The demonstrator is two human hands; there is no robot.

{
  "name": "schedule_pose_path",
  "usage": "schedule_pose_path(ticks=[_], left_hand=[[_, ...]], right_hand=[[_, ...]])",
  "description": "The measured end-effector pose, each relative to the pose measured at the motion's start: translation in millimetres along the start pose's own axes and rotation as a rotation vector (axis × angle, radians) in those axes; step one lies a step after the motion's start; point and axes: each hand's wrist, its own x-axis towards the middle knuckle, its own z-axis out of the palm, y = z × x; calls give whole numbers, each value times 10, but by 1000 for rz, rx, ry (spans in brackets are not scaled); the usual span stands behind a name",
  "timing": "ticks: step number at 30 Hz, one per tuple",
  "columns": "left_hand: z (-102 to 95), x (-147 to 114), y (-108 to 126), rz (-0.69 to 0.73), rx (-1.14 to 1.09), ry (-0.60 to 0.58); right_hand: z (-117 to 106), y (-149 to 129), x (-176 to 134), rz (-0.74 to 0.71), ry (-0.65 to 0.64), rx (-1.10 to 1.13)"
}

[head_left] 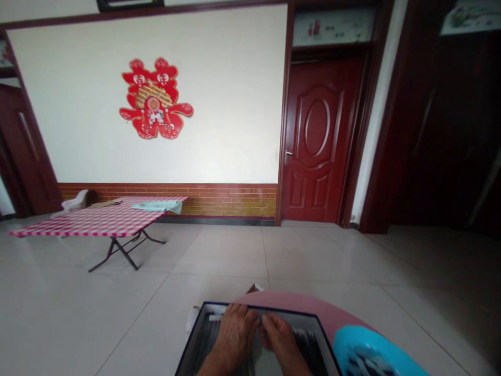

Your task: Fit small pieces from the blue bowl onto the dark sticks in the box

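An open box with a dark rim and pale inner walls lies right before me. Thin dark pieces are packed in rows along its left and right sides, with a pale patch between them. Over the far part of the box, my left hand has its fingers bent and drawn together. Close beside it, my right hand pinches with thumb and fingers. The fingertips of both hands nearly meet at a small greyish bit, too small to name and mostly hidden by the fingers.
A bright blue basin with dark and pale pieces stands right of the box, on a pink round tabletop. Farther off at left is a folding table with a checked cover. A red door stands beyond the tiled floor.
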Motion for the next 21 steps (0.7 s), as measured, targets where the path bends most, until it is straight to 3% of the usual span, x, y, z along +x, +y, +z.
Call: schedule_pose_path(ticks=[11, 21], left_hand=[[-36, -2, 11, -36, -8, -38], [88, -25, -56, -16, -39, -44]], right_hand=[[-4, 13, -13, 218, -30, 109], [-30, 44, 30, 51, 11, -37]])
